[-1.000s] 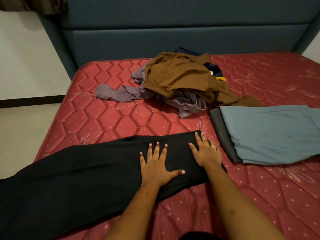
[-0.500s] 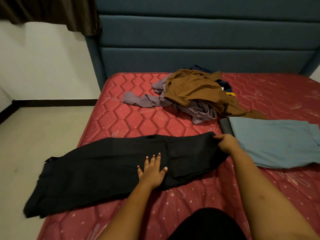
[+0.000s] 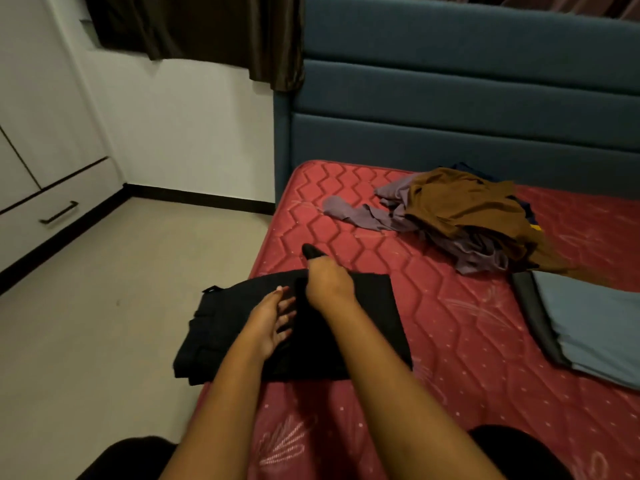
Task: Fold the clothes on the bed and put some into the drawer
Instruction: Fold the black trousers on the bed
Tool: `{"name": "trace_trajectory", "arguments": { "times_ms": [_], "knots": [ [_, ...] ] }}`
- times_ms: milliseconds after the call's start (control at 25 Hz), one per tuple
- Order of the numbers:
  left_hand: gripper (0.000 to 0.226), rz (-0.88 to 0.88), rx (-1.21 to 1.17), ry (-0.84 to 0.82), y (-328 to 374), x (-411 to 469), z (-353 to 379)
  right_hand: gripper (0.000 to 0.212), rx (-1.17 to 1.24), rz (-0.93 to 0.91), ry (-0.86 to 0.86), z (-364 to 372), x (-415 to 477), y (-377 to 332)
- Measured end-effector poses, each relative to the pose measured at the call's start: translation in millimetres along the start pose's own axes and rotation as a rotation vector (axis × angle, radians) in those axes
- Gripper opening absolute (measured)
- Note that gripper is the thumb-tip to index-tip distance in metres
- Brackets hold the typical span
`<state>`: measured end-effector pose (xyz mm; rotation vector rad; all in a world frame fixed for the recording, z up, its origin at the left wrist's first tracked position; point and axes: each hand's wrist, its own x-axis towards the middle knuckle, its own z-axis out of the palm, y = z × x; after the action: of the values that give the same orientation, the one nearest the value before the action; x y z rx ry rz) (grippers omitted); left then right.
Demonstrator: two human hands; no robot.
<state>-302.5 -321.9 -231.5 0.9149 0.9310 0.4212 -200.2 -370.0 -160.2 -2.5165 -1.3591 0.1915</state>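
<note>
— Garment position? Need it before the next fold.
— Black garment (image 3: 381,320) sits at the left edge of the bed (image 3: 450,341), toward the near-left corner. Long axis runs across that edge: left end hangs off over the floor, right end lies on the mattress.
— Hands?
— Both on it, close together over its middle. Left hand (image 3: 272,318) lies flat, fingers straight, pinning the cloth. Right hand (image 3: 329,284) is clamped on a black end of it, raised; a tip of fabric pokes out past the knuckles. Right forearm crosses above the half on the bed.
— Fold direction?
— My read: that end goes over leftward, along the long axis, with the left hand marking the crease. Right hand has the cloth, so it does the travel. Risk is the overhang: weight off the edge could drag the stack toward the floor.
— Rest?
— Unfolded pile (image 3: 464,216), brown over purple, toward the head of the bed, well apart. Folded blue-grey piece (image 3: 595,327) toward the bed's right side. Drawer (image 3: 52,216) is off left, across the floor, and looks closed.
</note>
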Motion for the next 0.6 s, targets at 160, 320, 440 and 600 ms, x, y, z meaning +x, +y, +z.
{"name": "trace_trajectory", "arguments": {
  "times_ms": [160, 320, 440, 600],
  "knots": [
    [0.047, -0.128, -0.011, -0.009, -18.9, 2.2, -42.0, 0.036, -0.001, 0.008, -0.099, 41.2, -9.4, -33.3],
    [0.043, -0.172, 0.006, -0.011, -37.1, 18.1, -26.7, 0.052, 0.087, 0.144, 0.034, -6.4, 6.5, 20.8],
    [0.037, -0.169, 0.056, -0.05, -43.0, 31.7, 17.2, 0.068, 0.114, 0.281, 0.135, -62.7, 13.3, 101.6],
    [0.023, -0.167, 0.164, -0.104, -60.5, 40.4, 95.5, 0.071, 0.07, 0.413, 0.217, -92.1, 3.0, 207.8]
  ]
}}
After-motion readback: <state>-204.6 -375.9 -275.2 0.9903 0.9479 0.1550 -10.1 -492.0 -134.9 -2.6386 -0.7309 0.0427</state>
